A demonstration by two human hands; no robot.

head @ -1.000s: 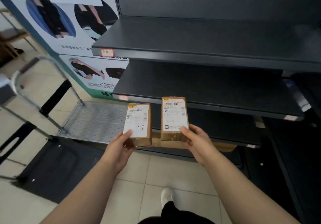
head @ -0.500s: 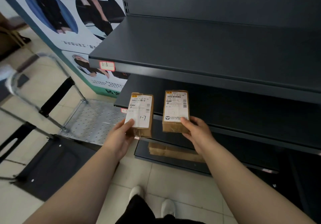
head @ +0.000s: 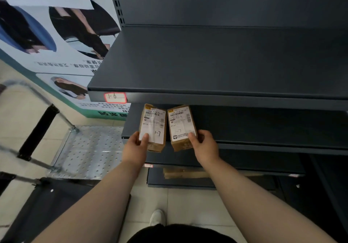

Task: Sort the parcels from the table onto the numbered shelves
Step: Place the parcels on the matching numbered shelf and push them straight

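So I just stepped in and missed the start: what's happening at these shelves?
A person stands at a dark metal shelving unit, holding a small cardboard parcel in each hand. The left hand grips the left parcel and the right hand grips the right parcel; both carry a handwritten "1-7". They are held at the shelf just below the one tagged 1-6, not yet set down.

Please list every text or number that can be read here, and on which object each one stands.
"1-6": red-bordered tag on the front edge of the upper shelf.
"1-7": handwritten on the label of the left parcel, held in the left hand.
"1-7": handwritten, fainter, on the right parcel, held in the right hand.
Printed label lines and barcodes: too small to read.
Wall poster text: blurred, unreadable.
Lower shelf tag: unreadable.
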